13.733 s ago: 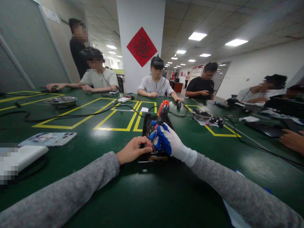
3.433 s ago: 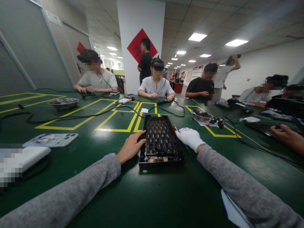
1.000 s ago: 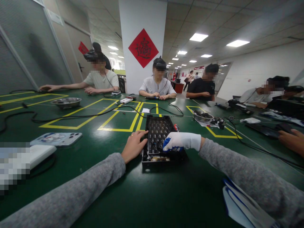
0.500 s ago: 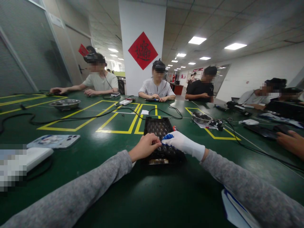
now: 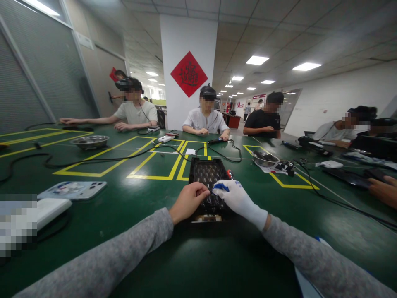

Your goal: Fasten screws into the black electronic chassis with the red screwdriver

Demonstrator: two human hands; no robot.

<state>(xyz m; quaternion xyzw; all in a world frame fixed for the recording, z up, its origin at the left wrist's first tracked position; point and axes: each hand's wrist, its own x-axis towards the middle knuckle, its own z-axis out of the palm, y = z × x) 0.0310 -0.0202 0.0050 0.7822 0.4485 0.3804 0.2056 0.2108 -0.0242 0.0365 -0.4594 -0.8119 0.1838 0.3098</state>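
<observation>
A black keyboard frame (image 5: 207, 173) with rows of holes lies on the green table (image 5: 192, 265) in front of me. My bare left hand (image 5: 188, 202) rests on its near left part, fingers curled and pinched. My right hand (image 5: 236, 198), in a white glove with blue fingertips, is on the near right part, its fingertips pinched close to the left hand's. What the fingers pinch is too small to see. A red-handled screwdriver (image 5: 230, 174) lies beside the frame on its right.
A phone (image 5: 72, 190) and a white box (image 5: 46, 207) lie at my left. Black cables (image 5: 93, 159) cross yellow floor-tape markings. Metal bowls (image 5: 88, 142) (image 5: 264, 158) stand further off. Several seated people work opposite; another person's hand (image 5: 383, 190) is at the right edge.
The screwdriver left my right hand and now lies beside the frame. Both hands came together over the frame's near end, fingertips pinched.
</observation>
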